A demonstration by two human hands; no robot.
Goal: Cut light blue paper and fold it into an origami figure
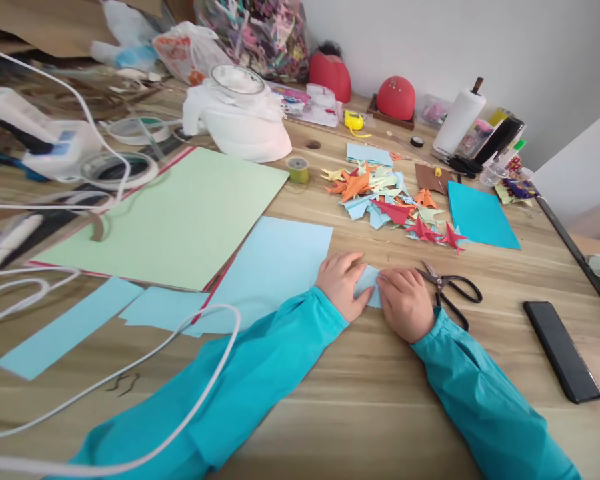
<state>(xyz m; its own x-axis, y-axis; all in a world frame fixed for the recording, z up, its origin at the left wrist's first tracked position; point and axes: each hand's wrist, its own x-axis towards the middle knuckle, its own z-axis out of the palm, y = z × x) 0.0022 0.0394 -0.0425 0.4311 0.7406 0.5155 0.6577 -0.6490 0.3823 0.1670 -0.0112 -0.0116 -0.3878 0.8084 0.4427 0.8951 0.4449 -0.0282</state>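
A small piece of light blue paper (368,287) lies on the table between my two hands. My left hand (342,285) rests on its left side, the thumb spread away from the fingers. My right hand (407,303) has curled fingers pressed together on the paper's right edge, and its fingertips are partly hidden. Black-handled scissors (445,283) lie just right of my right hand, blades partly behind it. A large light blue sheet (280,260) extends beside my left hand. Beyond my hands is a pile of folded paper pieces (377,193) in orange, red, blue and pale green.
A pale green sheet (180,220) and blue strips (70,327) lie to the left. A white cable (225,373) loops across my left sleeve. At right are a phone (563,350) and a turquoise paper (483,215). A thread spool (299,171) stands behind.
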